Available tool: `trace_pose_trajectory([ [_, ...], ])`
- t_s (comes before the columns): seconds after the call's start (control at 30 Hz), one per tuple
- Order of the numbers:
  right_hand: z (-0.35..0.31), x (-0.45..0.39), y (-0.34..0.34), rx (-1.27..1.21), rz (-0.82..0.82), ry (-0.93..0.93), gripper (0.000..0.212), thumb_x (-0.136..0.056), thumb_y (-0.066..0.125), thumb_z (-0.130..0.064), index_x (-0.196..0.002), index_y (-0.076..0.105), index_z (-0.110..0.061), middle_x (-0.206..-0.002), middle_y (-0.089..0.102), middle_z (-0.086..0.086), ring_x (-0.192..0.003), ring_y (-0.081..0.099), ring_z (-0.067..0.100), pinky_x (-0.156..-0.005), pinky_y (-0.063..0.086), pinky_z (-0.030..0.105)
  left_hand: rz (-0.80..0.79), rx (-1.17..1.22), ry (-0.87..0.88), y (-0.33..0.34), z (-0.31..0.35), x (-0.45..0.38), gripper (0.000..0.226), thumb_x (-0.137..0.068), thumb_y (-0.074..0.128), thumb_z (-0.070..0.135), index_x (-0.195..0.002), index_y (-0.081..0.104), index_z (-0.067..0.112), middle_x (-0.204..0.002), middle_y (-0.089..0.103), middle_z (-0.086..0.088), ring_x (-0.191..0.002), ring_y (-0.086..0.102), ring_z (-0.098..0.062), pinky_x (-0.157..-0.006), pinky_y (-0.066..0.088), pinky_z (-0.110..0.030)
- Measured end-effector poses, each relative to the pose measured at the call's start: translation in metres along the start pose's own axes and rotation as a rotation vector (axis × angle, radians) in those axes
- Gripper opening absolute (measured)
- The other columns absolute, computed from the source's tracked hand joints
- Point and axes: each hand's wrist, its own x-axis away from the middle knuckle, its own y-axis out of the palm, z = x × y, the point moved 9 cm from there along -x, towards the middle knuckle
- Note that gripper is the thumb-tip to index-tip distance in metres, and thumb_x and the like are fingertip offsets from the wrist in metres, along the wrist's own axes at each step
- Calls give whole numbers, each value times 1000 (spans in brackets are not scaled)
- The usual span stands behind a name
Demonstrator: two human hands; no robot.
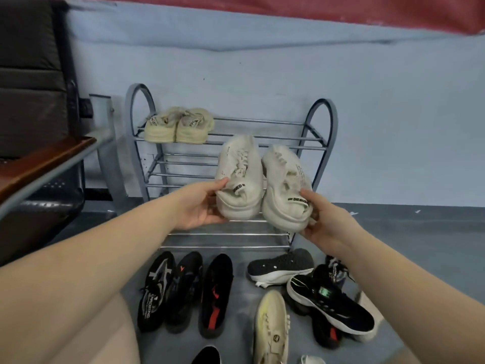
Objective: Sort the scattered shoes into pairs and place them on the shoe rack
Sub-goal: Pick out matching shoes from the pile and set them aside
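My left hand (200, 206) grips the heel of an off-white sneaker (240, 174). A matching off-white sneaker (284, 187) is gripped at its heel by my right hand (321, 219). Both shoes are held side by side, toes pointing away, in front of the grey metal shoe rack (321, 132). A beige pair (178, 124) stands on the left of the rack's top shelf. On the floor below lie several dark shoes, among them a black shoe with red marks (215, 295) and a black sneaker with a white sole (330, 302), plus a cream shoe (271, 324).
A dark chair with a wooden armrest (44, 158) stands at the left, close to the rack. The pale blue wall (393, 114) is behind the rack. Grey floor (420, 245) lies to the right. The rack's lower shelves hold no shoes.
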Motion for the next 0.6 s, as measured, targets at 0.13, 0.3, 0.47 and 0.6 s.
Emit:
trace_pose_trajectory([
  [0.13,-41,-10,10,7,12,-60,9,-88,64,-21,-85,63,-13,-62,62,-1,-44,55,11,-55,48,28,64,84,63,12,37,-11,29,-95,47,39,-98,62,13,-89,64,-5,-78,61,-20,-67,57,-32],
  [0.3,-71,-38,20,54,36,-84,10,-87,66,-23,-87,64,-13,-74,62,2,-65,57,18,-63,51,32,102,97,83,18,60,-38,31,-96,44,42,-97,59,14,-90,61,-4,-77,58,-19,-63,49,-32],
  [0.47,-101,-68,28,99,15,-128,11,-89,65,-20,-85,63,-10,-46,63,-4,-33,53,6,-36,45,17,138,122,134,21,87,-68,30,-96,44,41,-97,58,15,-87,61,-3,-75,58,-19,-58,53,-30],
  [0.6,-121,-98,30,108,51,-159,13,-85,69,-23,-86,64,-10,-49,65,-3,-34,56,7,-41,47,20,149,153,166,21,108,-92,26,-98,44,37,-102,57,14,-89,61,-4,-78,58,-21,-64,50,-33],
])
